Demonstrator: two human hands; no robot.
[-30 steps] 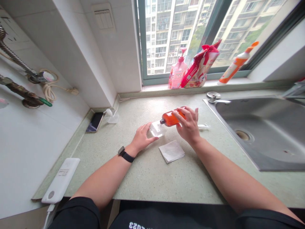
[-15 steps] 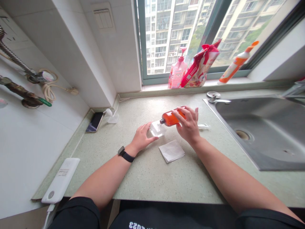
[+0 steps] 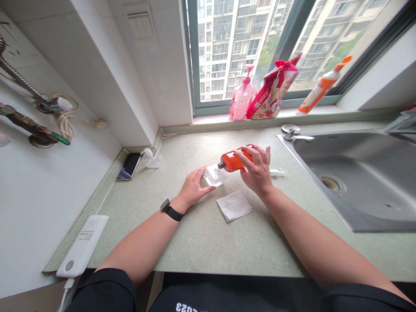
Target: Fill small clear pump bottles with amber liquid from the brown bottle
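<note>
Bottle (image 3: 234,160) of orange liquid: unchanged since a second ago, my right hand (image 3: 256,172) clamped round it, neck tipped onto clear container (image 3: 212,175) steadied by left hand (image 3: 194,187), fingers together, so I judge pouring continues.

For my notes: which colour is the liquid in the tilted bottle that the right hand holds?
Orange-red, in the bottle held by the right hand; head view.
</note>
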